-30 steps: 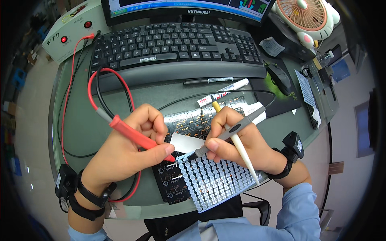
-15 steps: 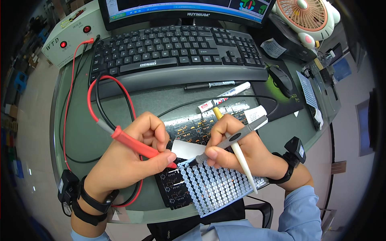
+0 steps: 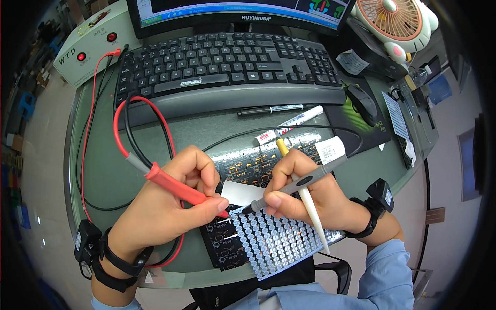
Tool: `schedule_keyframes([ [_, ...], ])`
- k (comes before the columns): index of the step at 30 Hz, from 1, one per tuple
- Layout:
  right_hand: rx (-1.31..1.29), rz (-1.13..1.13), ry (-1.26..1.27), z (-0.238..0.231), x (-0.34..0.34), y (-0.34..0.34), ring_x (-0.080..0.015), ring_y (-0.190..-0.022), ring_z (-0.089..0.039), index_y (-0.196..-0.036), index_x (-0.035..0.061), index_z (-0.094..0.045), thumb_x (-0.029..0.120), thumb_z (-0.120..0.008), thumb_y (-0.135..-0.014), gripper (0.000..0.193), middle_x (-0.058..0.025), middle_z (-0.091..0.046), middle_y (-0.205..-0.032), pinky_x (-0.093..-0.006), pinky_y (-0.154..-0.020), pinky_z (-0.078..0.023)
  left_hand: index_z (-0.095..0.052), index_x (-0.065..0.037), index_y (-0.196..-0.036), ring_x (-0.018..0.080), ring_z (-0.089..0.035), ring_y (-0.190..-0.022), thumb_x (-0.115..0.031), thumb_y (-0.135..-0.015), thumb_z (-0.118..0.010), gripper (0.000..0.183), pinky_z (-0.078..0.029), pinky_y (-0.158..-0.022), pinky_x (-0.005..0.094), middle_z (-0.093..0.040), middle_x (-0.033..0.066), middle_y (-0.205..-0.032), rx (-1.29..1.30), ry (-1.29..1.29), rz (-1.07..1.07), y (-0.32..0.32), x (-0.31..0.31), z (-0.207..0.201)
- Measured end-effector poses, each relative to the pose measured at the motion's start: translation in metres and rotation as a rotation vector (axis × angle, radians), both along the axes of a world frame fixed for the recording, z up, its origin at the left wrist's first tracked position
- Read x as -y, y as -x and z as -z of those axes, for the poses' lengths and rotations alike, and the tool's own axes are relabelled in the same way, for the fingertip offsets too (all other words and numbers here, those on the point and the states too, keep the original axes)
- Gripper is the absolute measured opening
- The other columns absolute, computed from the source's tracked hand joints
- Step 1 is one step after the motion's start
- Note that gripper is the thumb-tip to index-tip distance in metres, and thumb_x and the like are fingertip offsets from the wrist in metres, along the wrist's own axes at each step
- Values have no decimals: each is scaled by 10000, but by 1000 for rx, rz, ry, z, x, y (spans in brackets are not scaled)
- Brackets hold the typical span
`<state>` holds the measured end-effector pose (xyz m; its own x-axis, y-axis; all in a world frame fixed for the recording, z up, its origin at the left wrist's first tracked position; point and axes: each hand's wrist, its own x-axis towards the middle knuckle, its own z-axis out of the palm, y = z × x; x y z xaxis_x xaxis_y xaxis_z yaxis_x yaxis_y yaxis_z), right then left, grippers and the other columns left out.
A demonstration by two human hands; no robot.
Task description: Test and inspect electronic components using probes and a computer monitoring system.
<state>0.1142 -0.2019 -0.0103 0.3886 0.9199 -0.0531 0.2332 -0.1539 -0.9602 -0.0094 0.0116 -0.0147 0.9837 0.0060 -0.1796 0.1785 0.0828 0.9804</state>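
Pinch-grips: left hand [image 3: 163,209], red plastic probe [image 3: 176,189]; right hand [image 3: 333,206], slim grey probe [image 3: 321,171]. Steady near far-left corner of dotted pale-blue panel [image 3: 276,248].

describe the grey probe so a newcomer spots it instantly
Below the black keyboard is the person's right hand. It holds the grey probe, slanting down to the picture's left. Unlike the white tapered tool it crosses, the probe bears a dark oval.
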Motion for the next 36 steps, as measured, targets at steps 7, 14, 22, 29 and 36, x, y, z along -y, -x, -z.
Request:
schedule_keyframes([
  [7, 308, -35, -69, -13, -16, -4, -103, -774, -619, -1056, 4, -462, 220, -664, -896, 336, -86, -636, -820, -233, -666, -492, -503, 3, -1116, 32, -502, -721, -61, -823, -668, 342, -406, -625, 182, -567, 26, -890, 2, -43, 38, -1, 8, -15],
  [14, 39, 88, 38, -28, 5, 8, -180, -814, -653, -1195, 18, -507, 351, -545, -956, 412, -110, -654, -914, -301, -738, -510, -544, 15, -1101, 36, -512, -735, -112, -862, -636, 285, -419, -627, 190, -562, 7, -852, -35, -68, 123, 2, -5, -7],
  [22, 697, -148, -47, -23, 69, 28, -234, -1034, -625, -1160, 97, -563, 390, -664, -829, 454, -81, -638, -1168, -393, -889, -474, -530, -42, -912, 40, -494, -634, -209, -922, -581, 175, -390, -561, 204, -550, -13, -743, 19, 11, -158, 14, -6, -18],
  [29, 1193, -152, 92, -4, 112, 57, -173, -1190, -551, -1158, 192, -598, 243, -685, -766, 405, -28, -560, -1312, -491, -1042, -360, -522, -40, -810, 116, -530, -540, -308, -940, -547, 299, -411, -513, 277, -532, 26, -590, -31, -743, -200, 16, -16, -6],
  [36, 1274, 135, -107, -37, 166, 24, -189, -1086, -622, -1201, 169, -590, 129, -566, -852, 352, -56, -620, -1223, -440, -995, -444, -568, -12, -890, 418, -580, -704, -327, -885, -608, 318, -431, -595, 464, -593, 221, -736, 62, -1269, -193, 4, 1, -15],
])
